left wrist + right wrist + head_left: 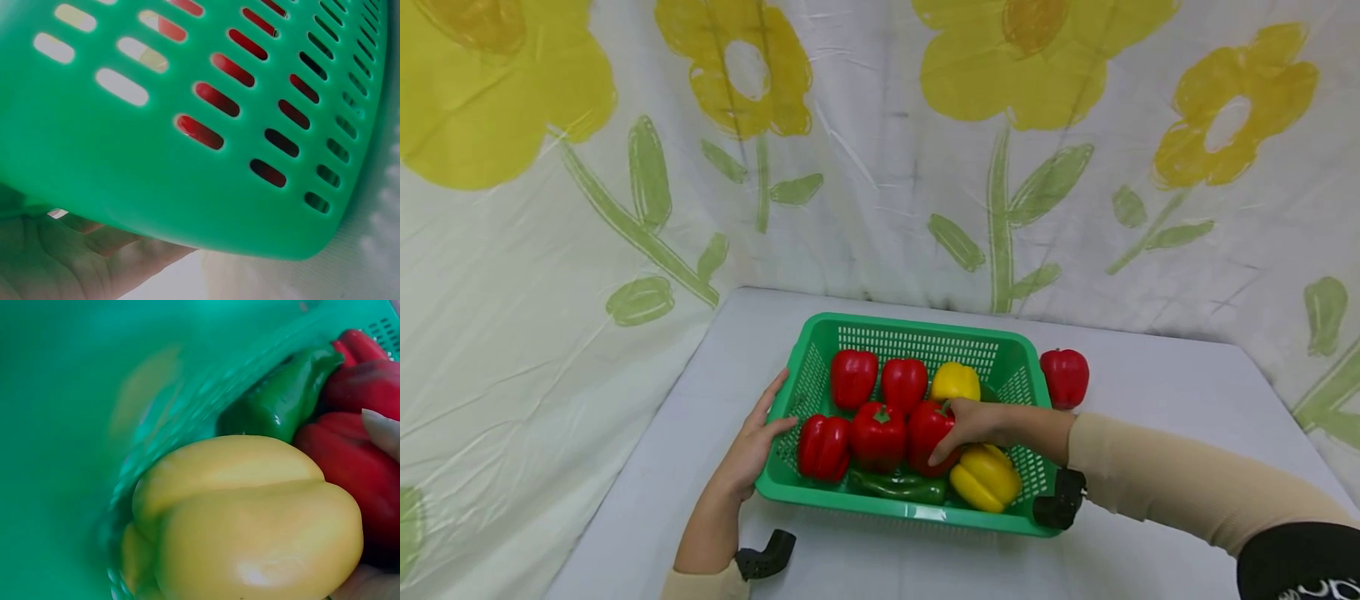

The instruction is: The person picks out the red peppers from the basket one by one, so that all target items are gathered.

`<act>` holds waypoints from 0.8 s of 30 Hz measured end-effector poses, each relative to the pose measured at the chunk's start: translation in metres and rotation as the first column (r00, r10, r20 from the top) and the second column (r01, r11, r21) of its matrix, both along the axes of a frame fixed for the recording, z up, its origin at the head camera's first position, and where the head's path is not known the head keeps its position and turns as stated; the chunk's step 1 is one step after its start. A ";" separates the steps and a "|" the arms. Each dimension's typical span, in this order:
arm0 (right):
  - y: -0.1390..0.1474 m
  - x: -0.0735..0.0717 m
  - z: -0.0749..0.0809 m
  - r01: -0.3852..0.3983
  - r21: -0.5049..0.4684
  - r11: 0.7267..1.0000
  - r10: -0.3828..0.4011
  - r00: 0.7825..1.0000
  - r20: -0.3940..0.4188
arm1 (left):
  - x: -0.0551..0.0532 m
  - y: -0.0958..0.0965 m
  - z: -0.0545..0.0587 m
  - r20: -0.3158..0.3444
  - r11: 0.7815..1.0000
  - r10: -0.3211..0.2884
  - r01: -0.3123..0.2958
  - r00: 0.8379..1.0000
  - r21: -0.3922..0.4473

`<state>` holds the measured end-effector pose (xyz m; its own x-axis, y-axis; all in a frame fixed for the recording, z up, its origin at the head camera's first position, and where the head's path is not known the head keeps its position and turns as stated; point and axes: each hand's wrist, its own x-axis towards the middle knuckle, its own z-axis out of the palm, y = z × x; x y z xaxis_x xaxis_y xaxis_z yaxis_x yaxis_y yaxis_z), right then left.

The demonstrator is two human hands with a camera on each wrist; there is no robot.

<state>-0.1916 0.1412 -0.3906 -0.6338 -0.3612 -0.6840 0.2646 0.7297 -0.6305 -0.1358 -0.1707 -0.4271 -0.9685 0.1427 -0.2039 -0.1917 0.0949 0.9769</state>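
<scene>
A green plastic basket [925, 514] holds several red bell peppers [853, 379], yellow bell peppers and green peppers. My right hand [977, 423] reaches in over the basket's right side and grips a red bell pepper [927, 433], thumb on the near side. In the right wrist view, a thumb lies against that red pepper [353, 465], beside a large yellow bell pepper [250, 519]. My left hand [751, 442] holds the basket's left rim, its thumb over the edge. The left wrist view shows the palm [69, 256] by the rim, its fingers partly hidden behind it.
One red bell pepper [1065, 377] stands on the white table [1157, 408] just outside the basket's right end. A long green pepper [898, 486] lies along the basket's near wall. Behind the table hangs a white cloth [865, 233] painted with yellow flowers.
</scene>
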 end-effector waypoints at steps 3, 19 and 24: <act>0.001 -0.001 -0.001 0.000 -0.025 1.000 0.000 1.000 0.009 | 0.000 0.000 0.000 0.000 1.000 0.002 -0.002 1.000 0.000; 0.009 -0.003 0.005 0.011 -0.089 0.996 -0.009 0.999 0.033 | 0.000 0.000 -0.001 0.002 1.000 0.007 -0.007 1.000 0.007; 0.012 -0.003 0.010 0.023 -0.099 0.995 -0.020 0.999 0.037 | 0.000 0.000 0.000 0.000 1.000 0.000 0.000 1.000 0.000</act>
<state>-0.1948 0.1535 -0.3808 -0.6177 -0.4147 -0.6682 0.3036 0.6580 -0.6891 -0.1354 -0.1707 -0.4275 -0.9685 0.1427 -0.2040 -0.1918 0.0950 0.9768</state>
